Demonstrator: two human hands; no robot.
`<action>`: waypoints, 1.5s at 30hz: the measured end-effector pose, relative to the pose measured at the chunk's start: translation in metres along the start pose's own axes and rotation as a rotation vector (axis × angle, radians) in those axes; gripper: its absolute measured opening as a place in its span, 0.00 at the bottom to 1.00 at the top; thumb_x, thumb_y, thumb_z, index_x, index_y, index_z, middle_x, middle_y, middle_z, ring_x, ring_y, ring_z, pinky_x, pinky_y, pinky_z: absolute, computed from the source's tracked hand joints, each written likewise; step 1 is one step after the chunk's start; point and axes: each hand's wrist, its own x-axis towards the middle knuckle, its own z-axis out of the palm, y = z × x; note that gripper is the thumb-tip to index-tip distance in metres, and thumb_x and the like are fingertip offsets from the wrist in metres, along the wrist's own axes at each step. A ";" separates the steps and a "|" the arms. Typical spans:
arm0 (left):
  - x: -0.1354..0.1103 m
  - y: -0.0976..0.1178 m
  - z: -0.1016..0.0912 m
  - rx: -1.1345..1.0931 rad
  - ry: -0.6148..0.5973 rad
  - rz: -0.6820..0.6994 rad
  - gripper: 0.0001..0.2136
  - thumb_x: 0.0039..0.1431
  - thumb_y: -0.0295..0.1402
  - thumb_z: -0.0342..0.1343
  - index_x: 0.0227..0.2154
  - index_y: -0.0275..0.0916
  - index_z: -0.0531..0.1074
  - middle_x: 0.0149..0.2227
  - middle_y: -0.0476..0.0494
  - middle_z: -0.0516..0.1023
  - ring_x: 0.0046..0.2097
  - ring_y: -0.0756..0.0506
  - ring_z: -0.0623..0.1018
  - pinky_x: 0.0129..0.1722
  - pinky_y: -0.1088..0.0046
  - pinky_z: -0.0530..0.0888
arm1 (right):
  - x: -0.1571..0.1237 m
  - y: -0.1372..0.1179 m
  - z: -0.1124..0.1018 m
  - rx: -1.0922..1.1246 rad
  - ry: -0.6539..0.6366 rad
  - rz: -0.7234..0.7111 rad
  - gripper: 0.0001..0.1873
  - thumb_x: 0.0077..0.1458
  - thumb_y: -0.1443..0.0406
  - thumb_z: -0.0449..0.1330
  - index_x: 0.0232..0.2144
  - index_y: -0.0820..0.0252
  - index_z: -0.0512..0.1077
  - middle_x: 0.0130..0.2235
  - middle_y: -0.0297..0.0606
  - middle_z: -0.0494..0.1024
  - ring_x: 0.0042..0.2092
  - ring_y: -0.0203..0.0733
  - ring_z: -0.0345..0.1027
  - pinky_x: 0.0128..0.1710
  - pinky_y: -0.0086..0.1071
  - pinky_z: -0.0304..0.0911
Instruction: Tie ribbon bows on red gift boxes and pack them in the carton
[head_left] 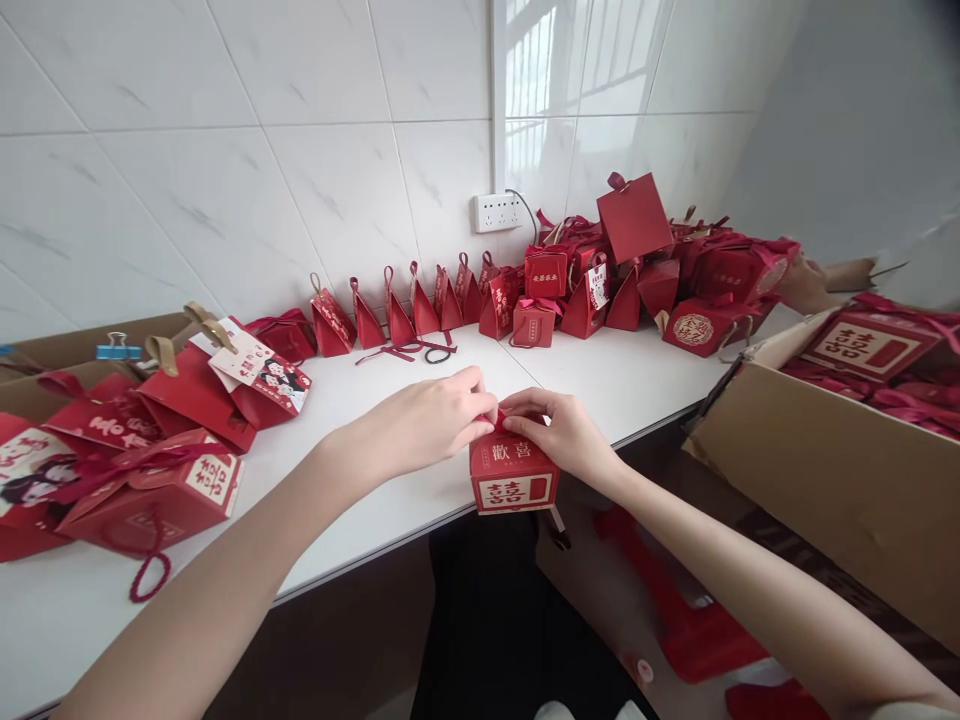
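Note:
A small red gift box (514,478) with white double-happiness lettering sits at the table's front edge, directly before me. Over its top, my left hand (450,420) is closed in a pinch on a bit of red ribbon (499,418). My right hand (553,432) meets it from the other side, its thumb and fingers closed at the same ribbon and its fingers partly hiding the box's top. The two hands almost touch. Any knot there is hidden by the fingertips.
More red gift boxes (169,490) crowd the table's left, and a pile of them (637,225) stands at back right. Triangular boxes (367,325) line the wall. A black ring (437,354) lies by loose ribbon. A filled cardboard box (825,480) is at right.

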 end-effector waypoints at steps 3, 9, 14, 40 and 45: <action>0.010 0.001 -0.005 -0.009 0.007 0.053 0.08 0.57 0.31 0.51 0.26 0.40 0.72 0.28 0.48 0.70 0.25 0.49 0.66 0.25 0.74 0.53 | 0.001 -0.002 -0.001 -0.034 -0.022 -0.039 0.07 0.53 0.65 0.56 0.30 0.59 0.74 0.33 0.34 0.79 0.34 0.37 0.70 0.37 0.31 0.61; 0.032 0.001 -0.012 -0.139 0.025 0.020 0.08 0.52 0.32 0.56 0.19 0.40 0.71 0.20 0.49 0.67 0.22 0.50 0.62 0.24 0.74 0.51 | 0.001 -0.002 -0.002 -0.099 -0.029 -0.032 0.08 0.52 0.64 0.55 0.28 0.59 0.74 0.29 0.32 0.77 0.29 0.36 0.65 0.31 0.29 0.59; 0.046 -0.017 -0.001 -0.289 0.029 0.123 0.06 0.52 0.33 0.54 0.25 0.41 0.74 0.32 0.48 0.74 0.32 0.48 0.71 0.29 0.75 0.60 | 0.003 0.004 -0.002 -0.054 -0.046 -0.033 0.08 0.52 0.64 0.55 0.27 0.60 0.74 0.28 0.32 0.76 0.31 0.37 0.66 0.32 0.29 0.60; 0.014 -0.021 0.061 -0.791 0.229 -0.151 0.13 0.56 0.42 0.52 0.30 0.41 0.78 0.45 0.43 0.72 0.48 0.43 0.71 0.47 0.68 0.68 | 0.003 0.005 0.006 0.174 0.112 0.038 0.10 0.49 0.60 0.59 0.27 0.62 0.73 0.30 0.37 0.77 0.32 0.38 0.68 0.32 0.30 0.63; 0.017 -0.019 0.072 -1.013 0.242 -0.221 0.15 0.57 0.44 0.51 0.30 0.38 0.76 0.50 0.40 0.68 0.48 0.42 0.71 0.45 0.67 0.70 | 0.003 0.006 0.003 0.140 0.103 -0.002 0.11 0.51 0.59 0.59 0.29 0.61 0.74 0.31 0.37 0.77 0.34 0.39 0.69 0.35 0.32 0.63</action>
